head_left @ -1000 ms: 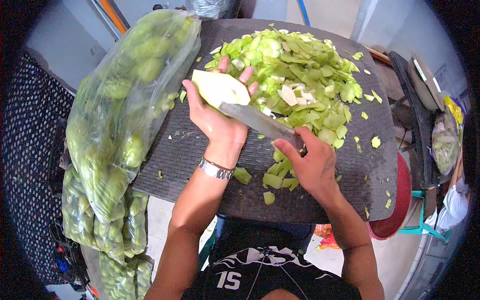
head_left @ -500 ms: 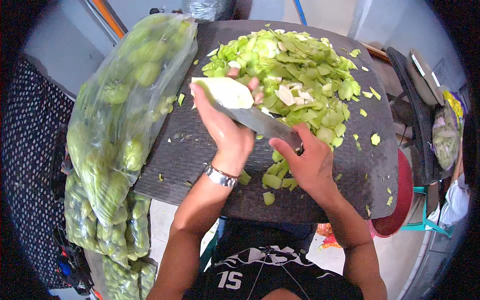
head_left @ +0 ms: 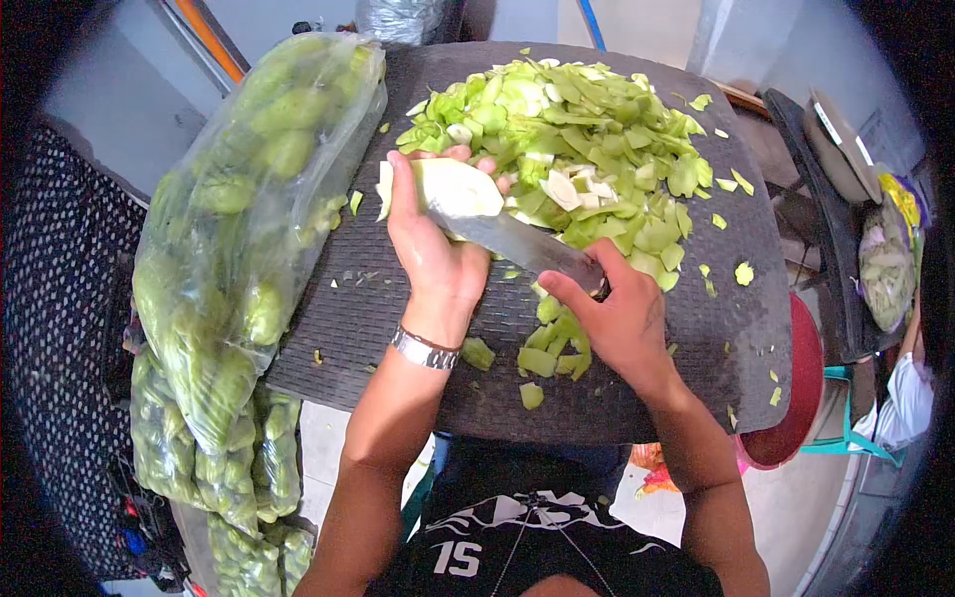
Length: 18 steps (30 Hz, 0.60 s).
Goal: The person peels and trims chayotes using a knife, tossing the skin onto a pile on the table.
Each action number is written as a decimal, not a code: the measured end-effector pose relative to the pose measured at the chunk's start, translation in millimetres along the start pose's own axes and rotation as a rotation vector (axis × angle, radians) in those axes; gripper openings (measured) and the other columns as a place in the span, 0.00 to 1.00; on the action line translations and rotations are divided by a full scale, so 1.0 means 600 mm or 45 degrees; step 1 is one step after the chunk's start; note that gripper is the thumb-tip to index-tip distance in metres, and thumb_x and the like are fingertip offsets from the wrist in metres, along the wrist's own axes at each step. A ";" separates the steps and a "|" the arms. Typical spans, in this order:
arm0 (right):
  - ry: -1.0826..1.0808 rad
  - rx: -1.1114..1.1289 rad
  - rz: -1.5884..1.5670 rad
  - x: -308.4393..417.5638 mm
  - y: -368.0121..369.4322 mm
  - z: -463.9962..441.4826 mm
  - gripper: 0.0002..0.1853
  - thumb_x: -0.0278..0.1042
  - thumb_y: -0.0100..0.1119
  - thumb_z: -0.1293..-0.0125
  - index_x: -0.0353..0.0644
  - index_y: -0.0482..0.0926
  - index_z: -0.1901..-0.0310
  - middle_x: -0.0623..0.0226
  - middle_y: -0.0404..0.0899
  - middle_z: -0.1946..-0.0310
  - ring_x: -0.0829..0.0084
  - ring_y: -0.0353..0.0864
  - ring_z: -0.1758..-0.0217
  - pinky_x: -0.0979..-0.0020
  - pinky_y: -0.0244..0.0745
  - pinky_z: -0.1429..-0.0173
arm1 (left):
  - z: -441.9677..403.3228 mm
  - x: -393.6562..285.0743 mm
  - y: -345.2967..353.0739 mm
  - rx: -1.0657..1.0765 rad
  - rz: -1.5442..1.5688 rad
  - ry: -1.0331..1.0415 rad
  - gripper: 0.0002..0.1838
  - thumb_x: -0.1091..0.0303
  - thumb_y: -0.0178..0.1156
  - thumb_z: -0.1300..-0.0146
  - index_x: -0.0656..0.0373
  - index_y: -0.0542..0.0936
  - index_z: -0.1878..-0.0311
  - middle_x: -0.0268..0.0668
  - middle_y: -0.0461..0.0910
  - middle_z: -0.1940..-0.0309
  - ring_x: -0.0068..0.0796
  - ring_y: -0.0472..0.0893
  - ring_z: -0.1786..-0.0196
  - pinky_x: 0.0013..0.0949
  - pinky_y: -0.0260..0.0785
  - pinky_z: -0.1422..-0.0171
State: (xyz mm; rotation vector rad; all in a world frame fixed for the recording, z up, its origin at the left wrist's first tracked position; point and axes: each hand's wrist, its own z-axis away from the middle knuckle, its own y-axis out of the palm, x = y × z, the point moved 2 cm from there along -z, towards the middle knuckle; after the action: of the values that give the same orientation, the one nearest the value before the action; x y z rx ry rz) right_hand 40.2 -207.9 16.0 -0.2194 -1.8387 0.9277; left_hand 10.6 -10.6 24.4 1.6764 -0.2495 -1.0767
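My left hand (head_left: 435, 249), with a metal watch on the wrist, is wrapped round a peeled pale chayote (head_left: 458, 187). The thumb lies along its left side and the fingertips show behind it. A thin pale piece (head_left: 385, 189) stands at the chayote's left end. My right hand (head_left: 617, 313) grips a knife, its handle mostly hidden in the fist. The wide knife blade (head_left: 522, 242) points up and left, its tip end against the underside of the chayote. Beyond both hands lies a heap of green peelings (head_left: 607, 149) with paler slices among them.
A dark woven-look table (head_left: 338, 368) carries the heap, with loose peelings (head_left: 552, 348) near my right hand. On the left lies a long clear bag of green chayotes (head_left: 249, 219); more filled bags (head_left: 239, 468) are below it. A red round stool (head_left: 796, 398) stands at the right edge.
My left hand has shifted slightly left and turned the chayote, so a thin piece now stands apart at its left end. The knife stays against its underside.
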 end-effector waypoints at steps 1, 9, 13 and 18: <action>0.001 -0.038 0.058 0.002 0.000 0.000 0.29 0.62 0.71 0.36 0.40 0.80 0.55 0.51 0.85 0.71 0.50 0.88 0.66 0.53 0.81 0.60 | 0.002 0.001 0.002 -0.097 -0.015 0.011 0.20 0.43 0.55 0.23 0.51 0.75 0.53 0.42 0.82 0.51 0.49 0.83 0.48 0.57 0.77 0.43; 0.302 0.219 -0.410 -0.062 -0.002 -0.030 0.28 0.62 0.63 0.28 0.38 0.77 0.54 0.65 0.78 0.77 0.67 0.76 0.82 0.62 0.71 0.75 | -0.025 0.004 -0.029 -0.150 -0.035 -0.141 0.14 0.61 0.56 0.26 0.61 0.74 0.47 0.47 0.82 0.53 0.51 0.83 0.48 0.58 0.78 0.39; 0.396 0.478 -0.808 -0.035 -0.025 -0.021 0.26 0.57 0.57 0.22 0.35 0.75 0.51 0.76 0.68 0.74 0.85 0.66 0.85 0.78 0.58 0.81 | -0.028 0.022 -0.034 -0.152 -0.123 -0.381 0.19 0.74 0.52 0.34 0.69 0.70 0.40 0.52 0.78 0.45 0.56 0.81 0.43 0.66 0.74 0.31; 0.364 0.481 -0.849 -0.036 -0.027 -0.020 0.24 0.55 0.55 0.20 0.36 0.74 0.51 0.75 0.70 0.72 0.84 0.66 0.85 0.78 0.58 0.82 | -0.030 0.019 -0.041 0.117 -0.023 -0.501 0.30 0.86 0.50 0.47 0.71 0.68 0.36 0.53 0.76 0.42 0.57 0.79 0.38 0.63 0.74 0.29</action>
State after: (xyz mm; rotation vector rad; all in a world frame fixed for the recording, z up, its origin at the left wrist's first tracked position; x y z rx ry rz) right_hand 64.3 -224.5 13.7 0.4520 -1.3030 0.6992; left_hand 22.3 3.7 -2.5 1.5372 -0.5445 -1.4236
